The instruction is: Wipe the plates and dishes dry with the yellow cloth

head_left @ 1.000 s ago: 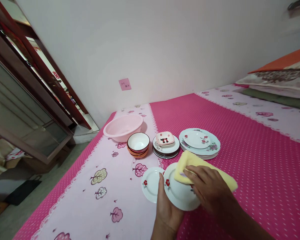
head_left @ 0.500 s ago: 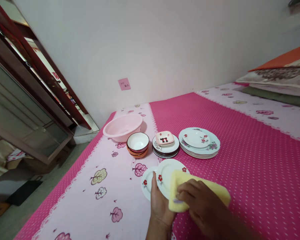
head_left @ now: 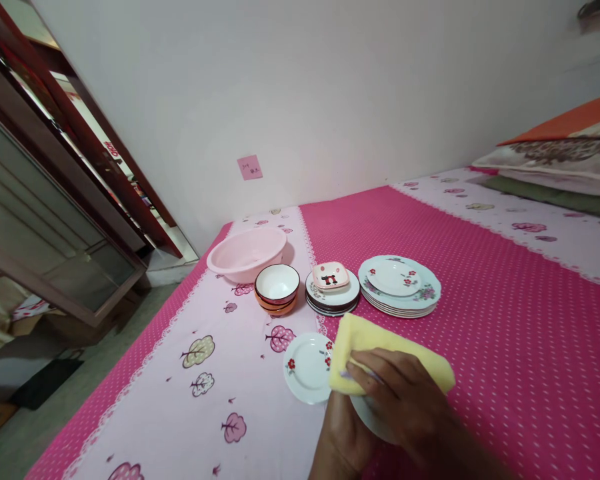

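My right hand point(head_left: 397, 393) is closed on a yellow cloth point(head_left: 390, 340), pressing it over a small white plate point(head_left: 373, 419). Most of that plate is hidden under the cloth and the hand. My left hand point(head_left: 344, 433) grips the plate from below, its fingers largely covered by the cloth. To their left, a second small white plate point(head_left: 307, 370) with red flowers lies flat on the bedspread, partly overlapped by the cloth in this view. Just beyond the hands stands a stack of dark-rimmed plates point(head_left: 333, 303) with a small square pink-edged dish point(head_left: 331, 277) on top.
White bowls with orange outsides point(head_left: 276, 290) are stacked left of the plates, in front of a pink basin point(head_left: 247, 257). At right sits a pile of larger floral plates point(head_left: 430, 293). Folded bedding point(head_left: 560, 157) lies far right, by the white wall point(head_left: 330, 100).
The cloth has moved up across the held plate, covering its flowered face. My left hand has shifted right and the held plate has turned or tilted, uncovering more of the plate on the bed.
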Demonstrator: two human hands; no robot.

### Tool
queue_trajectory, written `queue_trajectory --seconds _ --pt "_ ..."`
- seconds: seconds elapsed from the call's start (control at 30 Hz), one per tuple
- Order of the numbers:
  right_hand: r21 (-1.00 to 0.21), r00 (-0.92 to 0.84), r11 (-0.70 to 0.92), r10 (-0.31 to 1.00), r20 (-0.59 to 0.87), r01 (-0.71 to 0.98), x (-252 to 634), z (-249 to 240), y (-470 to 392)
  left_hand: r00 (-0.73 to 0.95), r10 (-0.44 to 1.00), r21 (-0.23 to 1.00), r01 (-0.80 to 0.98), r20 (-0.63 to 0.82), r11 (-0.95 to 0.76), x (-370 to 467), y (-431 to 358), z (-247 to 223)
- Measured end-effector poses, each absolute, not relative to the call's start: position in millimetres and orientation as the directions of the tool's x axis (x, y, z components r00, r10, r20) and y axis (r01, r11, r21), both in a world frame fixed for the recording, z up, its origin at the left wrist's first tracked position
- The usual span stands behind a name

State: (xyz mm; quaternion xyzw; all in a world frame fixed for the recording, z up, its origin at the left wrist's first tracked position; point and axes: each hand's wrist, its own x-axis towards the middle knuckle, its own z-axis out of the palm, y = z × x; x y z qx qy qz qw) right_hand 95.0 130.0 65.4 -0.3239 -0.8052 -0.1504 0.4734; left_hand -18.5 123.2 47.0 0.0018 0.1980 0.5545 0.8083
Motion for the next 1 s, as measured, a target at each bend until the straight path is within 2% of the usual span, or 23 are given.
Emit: queue_trajectory --seconds 0.13,0.27,0.6,0.77,0.9,1.0 --pt "-0.034 -0.414 0.695 0.465 0.783 0.718 114.9 80.8 134.5 0.452 0.861 0.167 -0.854 -0.235 0.494 -17.4 125.9 60.9" --pt "-0.087 -0.383 0.66 0.532 0.755 0.746 133.7 81.3 144.1 0.464 0.87 0.231 -0.84 -0.166 0.491 -21.2 128.0 60.1" --pt "-0.377 -0.459 0.702 0.693 0.556 0.604 151.1 84.7 147.5 0.388 0.896 0.23 -0.872 -0.215 0.432 -41.2 138.3 46.6" --pt "-0.458 -0.54 0.685 0.729 0.42 0.567 141.9 95.2 129.5 0.343 0.907 0.258 -0.879 -0.244 0.402 -45.4 141.7 44.2" --pt "-0.549 -0.588 0.688 0.712 0.384 0.474 130.2 95.4 116.6 0.334 0.894 0.244 -0.879 -0.3 0.41 -47.1 141.2 51.8" --pt "-0.631 -0.549 0.656 0.733 0.401 0.414 125.8 99.3 115.0 0.386 0.888 0.232 -0.866 -0.251 0.442 -46.0 138.8 59.3"
